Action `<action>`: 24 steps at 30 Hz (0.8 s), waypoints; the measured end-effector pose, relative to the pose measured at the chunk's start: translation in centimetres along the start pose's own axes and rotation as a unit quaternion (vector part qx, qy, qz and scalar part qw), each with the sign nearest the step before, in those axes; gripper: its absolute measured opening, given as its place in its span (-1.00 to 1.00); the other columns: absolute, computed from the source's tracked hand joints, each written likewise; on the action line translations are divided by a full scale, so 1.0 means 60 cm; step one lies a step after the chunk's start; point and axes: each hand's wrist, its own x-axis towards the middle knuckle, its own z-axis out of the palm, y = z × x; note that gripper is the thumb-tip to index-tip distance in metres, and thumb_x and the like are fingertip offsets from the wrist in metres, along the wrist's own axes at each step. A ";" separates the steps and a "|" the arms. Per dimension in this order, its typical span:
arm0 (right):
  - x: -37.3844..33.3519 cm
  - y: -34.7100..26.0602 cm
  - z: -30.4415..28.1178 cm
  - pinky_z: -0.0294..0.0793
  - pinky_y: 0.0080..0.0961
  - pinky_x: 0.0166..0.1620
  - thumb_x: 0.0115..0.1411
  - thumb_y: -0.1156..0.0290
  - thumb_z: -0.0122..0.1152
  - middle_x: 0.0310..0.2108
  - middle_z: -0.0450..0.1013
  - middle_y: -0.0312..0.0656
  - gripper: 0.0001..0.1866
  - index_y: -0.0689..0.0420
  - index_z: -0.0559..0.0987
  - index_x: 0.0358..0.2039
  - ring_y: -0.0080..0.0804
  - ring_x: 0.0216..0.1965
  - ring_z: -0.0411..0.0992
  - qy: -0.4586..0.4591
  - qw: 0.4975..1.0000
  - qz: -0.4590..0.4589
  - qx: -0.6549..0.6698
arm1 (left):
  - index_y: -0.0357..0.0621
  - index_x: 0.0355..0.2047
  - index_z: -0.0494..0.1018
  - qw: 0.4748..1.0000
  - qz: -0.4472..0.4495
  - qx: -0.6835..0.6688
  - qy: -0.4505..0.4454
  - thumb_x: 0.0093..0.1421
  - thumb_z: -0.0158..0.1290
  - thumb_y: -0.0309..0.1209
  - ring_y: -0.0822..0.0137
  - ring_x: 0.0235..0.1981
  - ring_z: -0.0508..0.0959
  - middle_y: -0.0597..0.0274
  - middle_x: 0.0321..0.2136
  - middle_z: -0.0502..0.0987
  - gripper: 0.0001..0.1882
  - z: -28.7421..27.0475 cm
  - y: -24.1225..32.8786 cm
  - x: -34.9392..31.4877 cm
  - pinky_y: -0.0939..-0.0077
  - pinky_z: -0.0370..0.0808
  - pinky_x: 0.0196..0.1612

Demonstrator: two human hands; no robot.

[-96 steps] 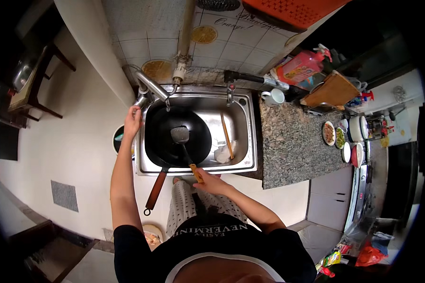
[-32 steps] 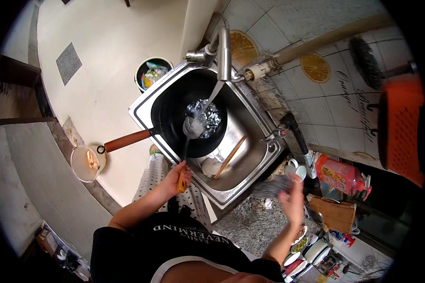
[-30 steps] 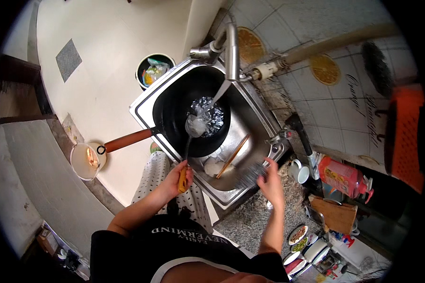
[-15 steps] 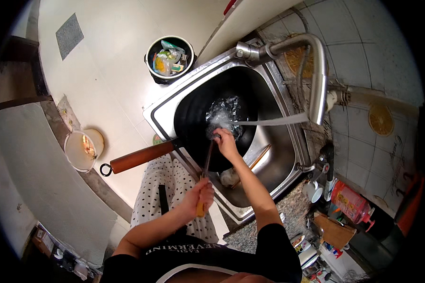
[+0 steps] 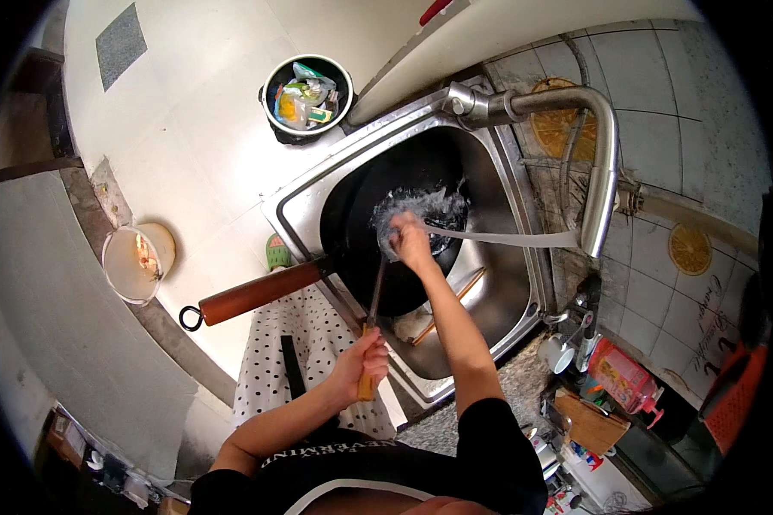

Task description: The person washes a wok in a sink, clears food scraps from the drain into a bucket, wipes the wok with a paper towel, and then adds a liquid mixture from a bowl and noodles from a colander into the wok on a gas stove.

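My left hand, fingers wrapped round, grips the yellow-brown handle of a long metal cooking utensil. Its shaft slants up into a black wok lying in the steel sink, and splashing water hides its far end. Over that end is my right hand, fingers bent together and a little blurred; what they press on cannot be made out. A stream of water from the steel faucet lands by my right fingers. The wok's reddish wooden handle juts over the sink's left rim.
In the sink's near part lie a pale, soft-looking lump and thin wooden sticks. A waste bin and a white bucket stand on the floor. A red-pink bottle and a white mug are on the counter at right.
My right hand has shifted slightly up, still at the utensil's far end, and the water spreads wider in the wok. The left hand keeps its grip. The whole view has shifted a little.
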 end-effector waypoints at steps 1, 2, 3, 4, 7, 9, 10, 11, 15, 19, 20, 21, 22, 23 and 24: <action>-0.009 -0.027 -0.013 0.33 -0.25 -0.23 -0.17 0.54 0.07 -0.43 0.35 -0.04 -0.86 0.16 0.46 -0.49 -0.09 -0.29 0.34 -0.076 0.992 -0.077 -0.064 | -0.08 -0.57 0.24 1.000 0.002 0.002 -0.005 0.10 0.00 -0.29 0.64 -0.81 0.09 0.48 -0.75 0.13 -0.78 0.000 0.000 0.000 0.79 0.05 -0.77; -0.028 -0.001 -0.005 0.32 -0.27 -0.19 -0.25 0.60 0.12 -0.41 0.35 -0.03 -0.78 0.13 0.48 -0.48 -0.07 -0.28 0.33 -0.031 0.988 -0.135 -0.068 | -0.08 -0.57 0.24 1.000 0.003 0.004 -0.009 0.10 -0.01 -0.29 0.64 -0.81 0.09 0.48 -0.75 0.13 -0.78 0.000 0.001 0.001 0.79 0.05 -0.77; -0.023 0.027 -0.034 0.33 -0.27 -0.18 -0.18 0.53 0.09 -0.36 0.35 -0.02 -0.82 0.11 0.49 -0.46 -0.05 -0.22 0.31 -0.134 0.984 -0.056 -0.105 | -0.08 -0.57 0.24 1.000 0.001 0.001 -0.011 0.10 -0.01 -0.29 0.64 -0.81 0.08 0.49 -0.75 0.13 -0.78 0.000 -0.003 0.000 0.79 0.05 -0.77; -0.003 0.039 -0.048 0.33 -0.27 -0.19 -0.15 0.50 0.06 -0.35 0.35 -0.02 -0.84 0.10 0.50 -0.46 -0.04 -0.21 0.30 -0.133 0.972 -0.014 -0.194 | -0.08 -0.57 0.24 1.000 0.001 0.002 -0.012 0.10 -0.01 -0.29 0.64 -0.81 0.08 0.49 -0.75 0.13 -0.78 0.000 -0.002 0.000 0.79 0.05 -0.77; 0.034 0.027 -0.014 0.30 -0.22 -0.18 -0.09 0.48 -0.01 -0.35 0.34 -0.03 -0.83 0.10 0.48 -0.42 -0.03 -0.21 0.28 -0.051 0.988 0.068 -0.125 | -0.07 -0.57 0.24 1.000 -0.007 0.013 -0.004 0.10 -0.01 -0.28 0.65 -0.80 0.07 0.50 -0.75 0.13 -0.78 0.000 0.001 0.000 0.79 0.05 -0.76; -0.001 -0.008 -0.003 0.29 -0.24 -0.15 -0.22 0.61 0.08 -0.37 0.34 -0.05 -0.78 0.13 0.41 -0.46 -0.02 -0.23 0.29 -0.063 0.991 -0.101 -0.061 | -0.07 -0.56 0.24 1.000 0.004 0.026 0.004 0.10 -0.01 -0.28 0.65 -0.80 0.08 0.50 -0.74 0.13 -0.78 0.000 0.003 -0.004 0.80 0.05 -0.76; -0.016 0.008 -0.012 0.28 -0.25 -0.12 -0.21 0.61 0.07 -0.35 0.34 -0.06 -0.77 0.12 0.41 -0.45 -0.01 -0.22 0.29 -0.108 0.987 -0.078 -0.090 | -0.07 -0.56 0.24 0.999 0.015 0.037 0.004 0.10 -0.01 -0.28 0.66 -0.80 0.09 0.50 -0.74 0.13 -0.78 0.004 0.000 -0.002 0.81 0.05 -0.76; -0.027 0.031 -0.027 0.28 -0.27 -0.09 -0.20 0.62 0.06 -0.34 0.34 -0.07 -0.76 0.11 0.40 -0.43 0.00 -0.21 0.28 -0.152 0.980 -0.055 -0.119 | -0.07 -0.56 0.24 0.999 0.025 0.048 0.005 0.10 0.00 -0.27 0.66 -0.80 0.09 0.50 -0.74 0.13 -0.78 0.006 -0.003 0.000 0.81 0.05 -0.75; 0.021 0.043 -0.017 0.29 -0.30 -0.19 -0.16 0.62 -0.06 -0.35 0.33 -0.05 -0.76 0.10 0.41 -0.40 -0.01 -0.30 0.29 -0.030 0.996 0.004 -0.080 | -0.08 -0.55 0.24 0.999 -0.004 0.028 -0.025 0.11 -0.01 -0.27 0.67 -0.81 0.11 0.50 -0.74 0.14 -0.78 0.002 0.000 0.000 0.83 0.06 -0.75; -0.018 0.003 -0.044 0.29 -0.27 -0.15 -0.09 0.59 -0.11 -0.37 0.35 -0.05 -0.76 0.07 0.44 -0.38 -0.03 -0.24 0.29 -0.090 0.976 -0.139 -0.140 | -0.09 -0.56 0.25 0.999 0.014 0.046 -0.010 0.11 -0.01 -0.27 0.67 -0.81 0.10 0.48 -0.74 0.16 -0.78 0.007 -0.003 -0.005 0.83 0.07 -0.75; -0.005 0.028 -0.050 0.29 -0.27 -0.15 -0.09 0.57 -0.09 -0.35 0.36 -0.06 -0.76 0.06 0.44 -0.37 -0.03 -0.23 0.29 -0.118 0.968 -0.040 -0.220 | -0.09 -0.56 0.25 0.998 0.021 0.059 0.006 0.10 -0.01 -0.27 0.66 -0.81 0.10 0.48 -0.74 0.16 -0.78 0.010 -0.004 -0.006 0.83 0.07 -0.75; 0.021 0.008 -0.070 0.29 -0.27 -0.14 -0.09 0.55 -0.07 -0.33 0.37 -0.07 -0.76 0.05 0.45 -0.36 -0.03 -0.22 0.29 -0.146 0.943 0.055 -0.294 | -0.09 -0.56 0.25 0.999 0.013 0.049 -0.005 0.10 -0.01 -0.27 0.66 -0.81 0.10 0.47 -0.74 0.16 -0.77 0.007 -0.003 -0.003 0.83 0.07 -0.75; 0.027 0.009 -0.061 0.29 -0.27 -0.17 -0.06 0.49 -0.04 -0.31 0.37 -0.07 -0.80 0.05 0.45 -0.36 -0.04 -0.22 0.29 -0.089 0.956 0.006 -0.279 | -0.09 -0.56 0.26 0.999 0.004 0.039 -0.016 0.10 -0.01 -0.27 0.66 -0.82 0.10 0.47 -0.74 0.17 -0.77 0.000 0.001 0.001 0.83 0.07 -0.75; 0.017 0.003 -0.042 0.29 -0.26 -0.15 -0.07 0.53 -0.04 -0.27 0.36 -0.07 -0.79 0.05 0.44 -0.36 -0.04 -0.21 0.29 -0.081 0.981 -0.001 -0.178 | -0.09 -0.57 0.26 0.999 -0.004 0.029 -0.027 0.10 -0.01 -0.27 0.66 -0.82 0.10 0.46 -0.74 0.17 -0.77 -0.003 0.003 0.003 0.83 0.07 -0.76; 0.010 -0.002 -0.019 0.29 -0.24 -0.14 -0.09 0.57 -0.04 -0.23 0.36 -0.08 -0.77 0.05 0.44 -0.36 -0.03 -0.20 0.29 -0.077 0.994 -0.014 -0.075 | -0.09 -0.57 0.26 0.999 0.004 0.033 -0.024 0.11 -0.01 -0.27 0.66 -0.82 0.11 0.46 -0.74 0.17 -0.78 0.000 0.003 0.004 0.83 0.07 -0.76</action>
